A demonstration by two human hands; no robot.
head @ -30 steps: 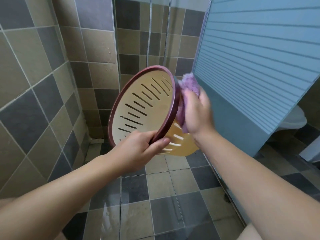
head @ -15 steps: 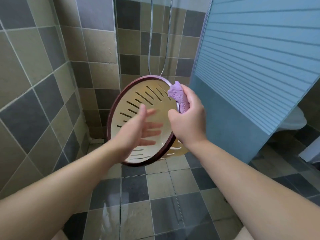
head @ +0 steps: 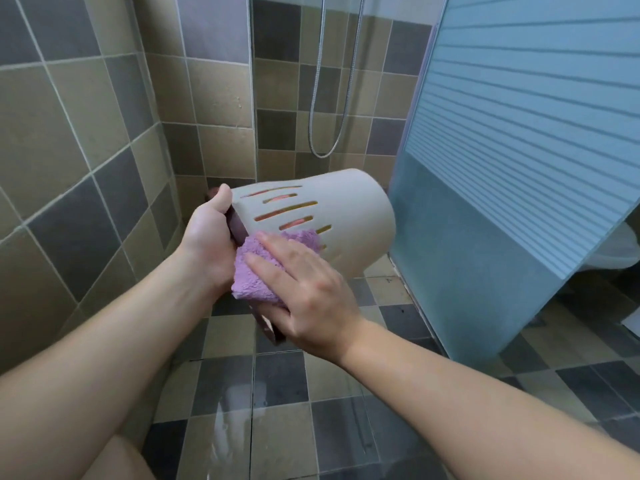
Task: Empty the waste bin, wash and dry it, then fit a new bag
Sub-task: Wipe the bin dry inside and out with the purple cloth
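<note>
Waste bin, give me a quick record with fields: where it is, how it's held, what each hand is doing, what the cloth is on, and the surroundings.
bin: beige slotted waste bin with dark red rim, held in the air on its side, base pointing away
left hand: left hand grips the rim
right hand: right hand presses the cloth flat against the bin's outer wall
cloth: purple cloth, near the rim, on the outside
stage: drying the outside; no bag fitted
surroundings: tiled floor, shower hose, frosted glass screen
</note>
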